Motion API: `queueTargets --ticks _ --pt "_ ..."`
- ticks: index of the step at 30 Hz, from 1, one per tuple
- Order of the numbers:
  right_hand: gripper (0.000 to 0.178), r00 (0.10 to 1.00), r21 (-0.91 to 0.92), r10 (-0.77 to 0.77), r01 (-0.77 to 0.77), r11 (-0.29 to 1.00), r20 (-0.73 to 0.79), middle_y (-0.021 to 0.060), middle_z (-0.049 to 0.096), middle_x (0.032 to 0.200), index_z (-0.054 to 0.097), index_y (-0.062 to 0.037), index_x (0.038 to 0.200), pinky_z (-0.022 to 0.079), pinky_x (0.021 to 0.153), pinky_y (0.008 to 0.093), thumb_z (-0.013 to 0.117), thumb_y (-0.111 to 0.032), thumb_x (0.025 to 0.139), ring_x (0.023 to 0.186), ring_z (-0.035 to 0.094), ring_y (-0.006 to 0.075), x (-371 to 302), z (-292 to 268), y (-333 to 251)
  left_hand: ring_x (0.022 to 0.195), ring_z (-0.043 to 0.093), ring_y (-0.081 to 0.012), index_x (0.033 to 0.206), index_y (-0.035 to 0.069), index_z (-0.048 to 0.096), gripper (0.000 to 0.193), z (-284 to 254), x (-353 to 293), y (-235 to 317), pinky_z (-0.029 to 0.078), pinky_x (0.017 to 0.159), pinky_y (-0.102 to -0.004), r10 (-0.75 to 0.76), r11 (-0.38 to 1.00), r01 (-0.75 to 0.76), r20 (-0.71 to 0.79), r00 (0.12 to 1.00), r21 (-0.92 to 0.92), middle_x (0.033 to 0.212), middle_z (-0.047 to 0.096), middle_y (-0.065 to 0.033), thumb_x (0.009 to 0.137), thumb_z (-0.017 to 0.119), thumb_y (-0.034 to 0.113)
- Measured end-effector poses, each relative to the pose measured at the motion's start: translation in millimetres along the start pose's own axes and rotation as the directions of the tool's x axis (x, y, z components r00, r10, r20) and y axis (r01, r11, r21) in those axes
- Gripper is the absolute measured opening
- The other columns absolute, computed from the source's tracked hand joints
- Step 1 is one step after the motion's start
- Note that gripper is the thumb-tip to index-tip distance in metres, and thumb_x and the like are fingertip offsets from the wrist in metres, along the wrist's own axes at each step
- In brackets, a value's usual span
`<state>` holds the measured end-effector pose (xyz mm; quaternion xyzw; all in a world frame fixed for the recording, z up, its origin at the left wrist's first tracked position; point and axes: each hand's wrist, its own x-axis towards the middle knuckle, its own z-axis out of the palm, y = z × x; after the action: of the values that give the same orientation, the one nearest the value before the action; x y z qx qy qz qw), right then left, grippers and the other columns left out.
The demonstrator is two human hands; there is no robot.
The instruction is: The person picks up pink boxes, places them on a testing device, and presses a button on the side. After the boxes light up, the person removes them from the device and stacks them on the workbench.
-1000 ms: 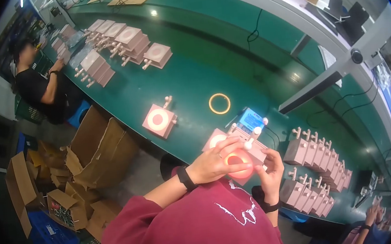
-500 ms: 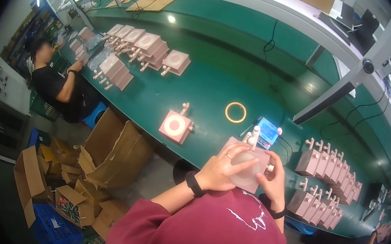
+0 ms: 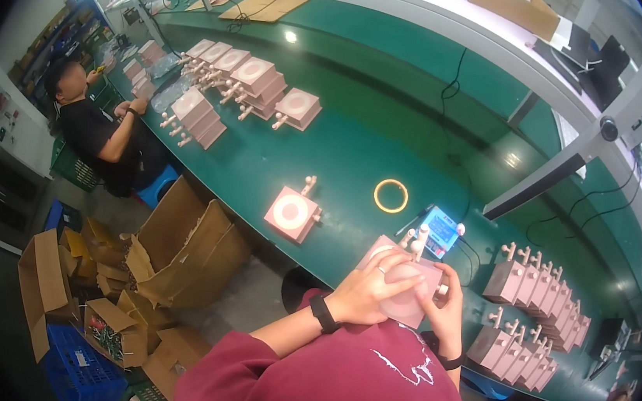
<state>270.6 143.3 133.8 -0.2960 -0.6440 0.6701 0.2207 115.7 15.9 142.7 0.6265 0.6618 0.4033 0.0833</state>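
Note:
Close to my body I hold a pink square box [image 3: 377, 251] with a round disc on its face and pale round-ended pegs on its far side. My left hand [image 3: 369, 289] lies across the face, its fingers bent over the disc [image 3: 402, 289] and partly hiding it. At the right side my right hand [image 3: 445, 314] grips the box, the thumb on the face near the disc. A similar pink box [image 3: 292, 214] with a bright pale ring on top rests on the green table, left of my hands. Beyond the held box lie an orange ring [image 3: 391, 196] and a small blue device [image 3: 439, 230].
Stacked pink boxes [image 3: 246, 83] stand at the far left, and more rows [image 3: 533, 284] at the right. A grey metal post [image 3: 545, 169] slants over the table. Open cartons [image 3: 186, 254] and a blue crate [image 3: 85, 374] sit at the left. A co-worker [image 3: 106, 129] sits at the far left.
The held box has tilted, and the disc's face shows more plainly between my hands. My fingers have shifted slightly over it. The co-worker's hands have moved, and the whole view has shifted a little.

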Motion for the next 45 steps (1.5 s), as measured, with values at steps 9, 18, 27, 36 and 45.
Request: queueTargets --ticks 9,18,27,36,45 --pt "0.058 0.996 0.083 0.06 -0.054 0.995 -0.066 0.0127 0.06 0.108 0.046 -0.001 0.126 0.052 0.078 0.0284 0.074 -0.003 0.075 0.093 0.061 0.018 -9 -6 19 0.129 0.041 -0.0373 0.135 0.02 0.049 0.08 -17 12 -18 0.047 0.095 -0.042 0.126 0.973 -0.062 0.289 0.949 -0.223 0.142 0.039 -0.0174 0.061 0.081 0.02" --pt "0.061 0.902 0.266 0.286 -0.203 0.942 -0.325 0.0192 0.06 0.109 0.042 0.0042 0.127 0.052 0.079 0.0315 0.072 0.003 0.074 0.096 0.062 0.022 -39 -70 51 0.112 0.057 -0.0377 0.139 0.007 0.041 0.095 -119 128 -287 0.047 0.093 -0.0449 -0.718 0.6 0.085 0.488 0.496 0.796 0.131 0.054 -0.0189 0.063 0.078 0.05" --pt "0.052 0.787 0.502 0.324 -0.022 0.865 -0.525 0.0202 0.059 0.113 0.043 0.0085 0.125 0.05 0.088 0.0377 0.065 -0.001 0.08 0.102 0.06 0.0277 -74 -71 43 0.138 0.03 -0.0325 0.149 0.016 0.021 0.108 -85 286 -285 0.03 0.111 -0.0461 -0.538 0.712 0.351 0.151 0.829 0.609 0.149 0.031 -0.0191 0.065 0.078 0.05" --pt "0.055 0.803 0.573 0.336 0.008 0.82 -0.492 0.0182 0.061 0.109 0.042 0.0055 0.127 0.053 0.082 0.0349 0.066 0.003 0.078 0.098 0.063 0.0262 -76 -76 41 0.138 0.03 -0.0339 0.143 -0.001 0.03 0.1 -55 280 -260 0.028 0.112 -0.0405 -0.193 0.971 0.156 0.214 0.958 0.179 0.147 0.033 -0.0224 0.069 0.076 0.049" --pt "0.067 0.958 0.528 0.225 -0.099 0.843 -0.178 0.0196 0.059 0.114 0.036 0.0018 0.132 0.05 0.089 0.0357 0.069 0.003 0.074 0.102 0.061 0.0269 -25 -52 11 0.132 0.038 -0.0261 0.149 0.001 0.011 0.083 24 25 -66 0.032 0.108 -0.037 -0.125 0.641 0.471 0.524 0.843 -0.605 0.15 0.028 -0.0177 0.09 0.063 0.028"
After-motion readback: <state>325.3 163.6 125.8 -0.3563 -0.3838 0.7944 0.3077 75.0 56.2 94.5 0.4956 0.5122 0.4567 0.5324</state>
